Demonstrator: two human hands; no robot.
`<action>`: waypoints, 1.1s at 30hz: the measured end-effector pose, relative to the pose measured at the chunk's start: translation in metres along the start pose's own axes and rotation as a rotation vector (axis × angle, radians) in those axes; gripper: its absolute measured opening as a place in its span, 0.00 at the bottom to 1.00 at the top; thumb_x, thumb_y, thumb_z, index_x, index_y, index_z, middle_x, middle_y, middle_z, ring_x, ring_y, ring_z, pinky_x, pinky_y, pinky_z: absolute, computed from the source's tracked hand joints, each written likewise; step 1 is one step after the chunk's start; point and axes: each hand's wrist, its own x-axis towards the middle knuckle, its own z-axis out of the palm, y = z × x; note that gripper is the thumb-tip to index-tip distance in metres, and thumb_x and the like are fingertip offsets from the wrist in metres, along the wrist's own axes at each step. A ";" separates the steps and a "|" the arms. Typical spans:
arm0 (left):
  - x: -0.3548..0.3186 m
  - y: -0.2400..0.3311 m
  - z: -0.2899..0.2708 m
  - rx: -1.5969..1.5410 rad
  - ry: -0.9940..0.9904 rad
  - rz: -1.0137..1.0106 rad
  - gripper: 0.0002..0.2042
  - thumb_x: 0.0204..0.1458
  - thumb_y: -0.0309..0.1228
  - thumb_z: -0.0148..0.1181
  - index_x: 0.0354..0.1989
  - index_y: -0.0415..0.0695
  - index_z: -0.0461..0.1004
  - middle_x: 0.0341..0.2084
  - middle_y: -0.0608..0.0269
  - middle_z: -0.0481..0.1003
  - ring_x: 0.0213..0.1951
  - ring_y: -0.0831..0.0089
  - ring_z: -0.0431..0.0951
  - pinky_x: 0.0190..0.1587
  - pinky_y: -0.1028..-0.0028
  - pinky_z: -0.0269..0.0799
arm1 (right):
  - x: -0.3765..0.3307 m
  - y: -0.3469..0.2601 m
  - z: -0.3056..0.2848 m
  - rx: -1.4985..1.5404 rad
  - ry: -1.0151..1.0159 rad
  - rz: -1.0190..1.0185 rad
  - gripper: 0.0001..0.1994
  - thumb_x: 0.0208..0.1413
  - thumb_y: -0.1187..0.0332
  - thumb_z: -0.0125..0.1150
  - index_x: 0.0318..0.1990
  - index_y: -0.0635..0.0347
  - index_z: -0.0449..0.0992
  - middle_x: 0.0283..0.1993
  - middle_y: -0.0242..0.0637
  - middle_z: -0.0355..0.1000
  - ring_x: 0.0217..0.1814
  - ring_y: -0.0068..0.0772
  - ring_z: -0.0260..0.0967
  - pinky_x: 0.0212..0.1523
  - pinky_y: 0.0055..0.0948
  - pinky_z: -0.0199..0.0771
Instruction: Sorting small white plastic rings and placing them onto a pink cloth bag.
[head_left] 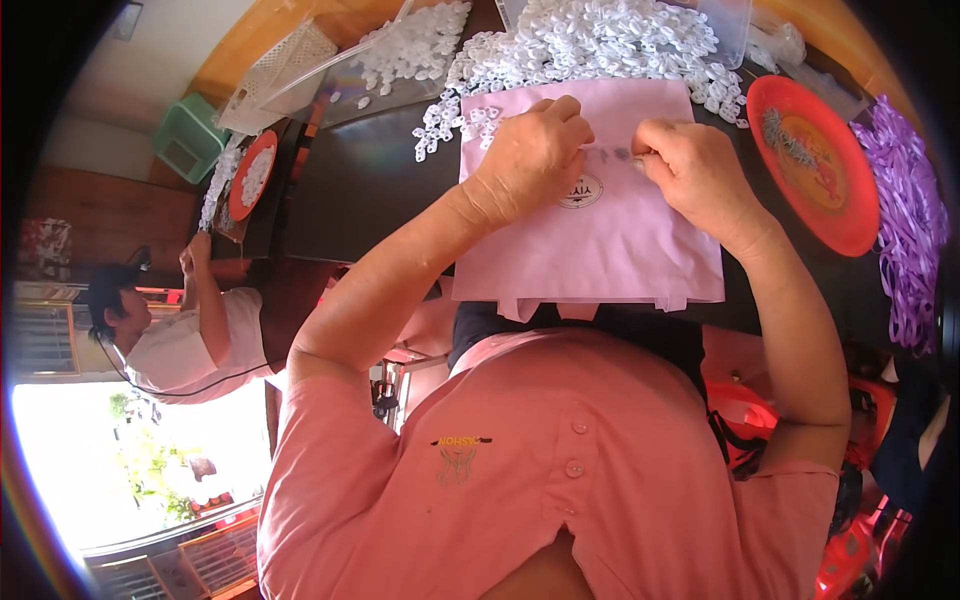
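Clock positions from bag centre. Pink cloth bag (pixel 600 265): flat on the table, 2 straps (pixel 672 302) at 6 o'clock. Left hand (pixel 535 145), 10 to 11 o'clock: curled, grip cannot be told. Right hand (pixel 695 175), 2 o'clock: thumb and forefinger pressed together, contents indeterminate. Small grey pieces (pixel 622 155) at 1 o'clock. Bag judged light, soft, prone to creasing; hold by side edges.
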 end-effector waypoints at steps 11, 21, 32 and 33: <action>-0.007 -0.009 0.010 0.022 0.129 0.073 0.06 0.41 0.21 0.60 0.29 0.41 0.72 0.29 0.59 0.70 0.34 0.58 0.74 0.34 0.64 0.73 | 0.002 -0.002 0.001 -0.037 -0.022 0.013 0.02 0.49 0.74 0.56 0.30 0.62 0.71 0.28 0.45 0.72 0.32 0.49 0.71 0.33 0.41 0.68; -0.003 -0.012 0.018 0.076 0.120 0.054 0.07 0.40 0.20 0.56 0.29 0.41 0.70 0.30 0.57 0.69 0.35 0.55 0.74 0.34 0.62 0.72 | 0.002 -0.001 0.002 -0.052 -0.061 0.110 0.03 0.48 0.74 0.55 0.32 0.60 0.71 0.30 0.44 0.73 0.35 0.52 0.71 0.36 0.47 0.67; 0.009 0.031 -0.025 -1.033 0.022 -0.595 0.07 0.50 0.28 0.61 0.32 0.37 0.76 0.23 0.64 0.73 0.23 0.74 0.73 0.25 0.73 0.67 | 0.010 -0.033 -0.006 0.309 0.211 -0.010 0.09 0.50 0.82 0.56 0.40 0.64 0.74 0.34 0.41 0.75 0.35 0.33 0.76 0.36 0.27 0.74; 0.010 0.034 -0.023 -1.128 0.053 -0.645 0.06 0.50 0.26 0.59 0.31 0.34 0.75 0.20 0.63 0.72 0.19 0.73 0.71 0.22 0.74 0.64 | 0.011 -0.036 -0.006 0.332 0.205 -0.013 0.10 0.50 0.83 0.55 0.40 0.65 0.74 0.33 0.39 0.74 0.35 0.30 0.76 0.36 0.26 0.73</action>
